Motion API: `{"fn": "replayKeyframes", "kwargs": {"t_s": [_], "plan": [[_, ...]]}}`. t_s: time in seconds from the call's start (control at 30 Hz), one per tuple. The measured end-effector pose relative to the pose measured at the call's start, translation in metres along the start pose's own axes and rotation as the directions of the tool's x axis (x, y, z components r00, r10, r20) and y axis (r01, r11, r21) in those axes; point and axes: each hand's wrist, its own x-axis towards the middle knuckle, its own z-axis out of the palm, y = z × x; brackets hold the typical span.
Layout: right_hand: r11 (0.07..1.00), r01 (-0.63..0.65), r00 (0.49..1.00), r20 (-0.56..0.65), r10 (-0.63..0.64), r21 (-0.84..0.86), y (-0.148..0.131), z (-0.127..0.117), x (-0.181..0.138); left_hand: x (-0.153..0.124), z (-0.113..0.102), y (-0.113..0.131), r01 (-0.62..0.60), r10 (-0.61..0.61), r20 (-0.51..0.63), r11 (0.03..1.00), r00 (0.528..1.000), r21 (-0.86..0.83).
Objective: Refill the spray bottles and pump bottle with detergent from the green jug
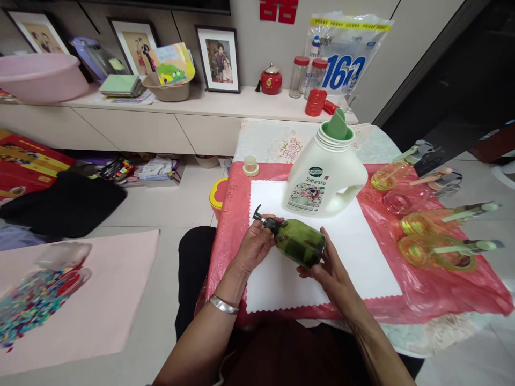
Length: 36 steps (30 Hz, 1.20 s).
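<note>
Left hand (256,244) pinching the green bottle (301,243) by its pump neck (271,224), right hand (330,274) half-curled round its base, chunky white jug (308,174) just past the fingers.

Both hands (257,244) and forearms (199,340) are bare. A broad, shiny silver bangle (224,305) circles the left forearm near the wrist (241,266). The top (277,356) is a very dark reddish brown; the trousers (193,268) are plain black.
</note>
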Motion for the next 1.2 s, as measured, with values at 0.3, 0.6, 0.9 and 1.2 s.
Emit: {"fn": "replayKeyframes", "kwargs": {"t_s": [0.3, 0.6, 0.9, 1.2], "plan": [[0.991, -0.042, 0.998, 0.031, 0.046, -0.129, 0.001, -0.016, 0.008, -0.001, 0.004, 0.004, 0.040, -0.040, 0.008, 0.999, 0.999, -0.015], [0.837, 0.257, 0.958, 0.011, -0.288, -0.483, 0.003, -0.012, 0.003, -0.001, 0.001, 0.003, 0.040, -0.041, -0.031, 0.999, 0.999, -0.029], [0.984, 0.014, 0.999, -0.046, -0.022, -0.178, -0.001, -0.012, 0.007, -0.001, 0.000, 0.002, 0.055, -0.056, -0.033, 0.998, 0.998, -0.014], [0.979, 0.092, 0.995, -0.009, -0.095, -0.185, -0.002, -0.013, 0.007, -0.002, 0.000, 0.002, 0.044, -0.044, 0.015, 0.999, 0.999, 0.000]]}}
